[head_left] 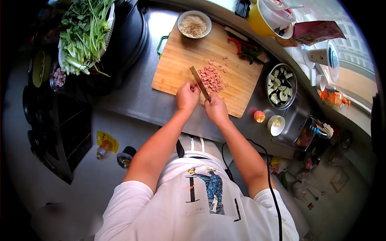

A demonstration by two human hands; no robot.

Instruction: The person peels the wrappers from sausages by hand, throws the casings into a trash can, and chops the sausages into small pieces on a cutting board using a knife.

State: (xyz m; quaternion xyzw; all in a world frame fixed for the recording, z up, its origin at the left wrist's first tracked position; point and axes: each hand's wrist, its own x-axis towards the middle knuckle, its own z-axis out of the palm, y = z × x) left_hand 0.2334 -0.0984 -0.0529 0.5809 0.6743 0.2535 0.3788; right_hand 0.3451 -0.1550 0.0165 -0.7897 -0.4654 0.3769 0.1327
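My right hand (216,108) is wrapped round the handle of a kitchen knife (200,83), whose blade points up and to the left over the wooden cutting board (173,66). Close to the blade's left side is my left hand (188,95), its fingers curled and pinched together. Whatever those fingers hold, if anything, is hidden or too small to name. Just right of the blade lies a heap of diced pink meat, perhaps sausage (213,79), with a few loose bits scattered above it.
At the board's top stands a bowl of shredded food (194,26); red and green peppers (245,49) lie at its right corner. Cut eggplant fills a glass bowl (280,86) beside the sink (296,120). A small white bowl (276,125) is nearby. Leafy greens (85,38) are upper left.
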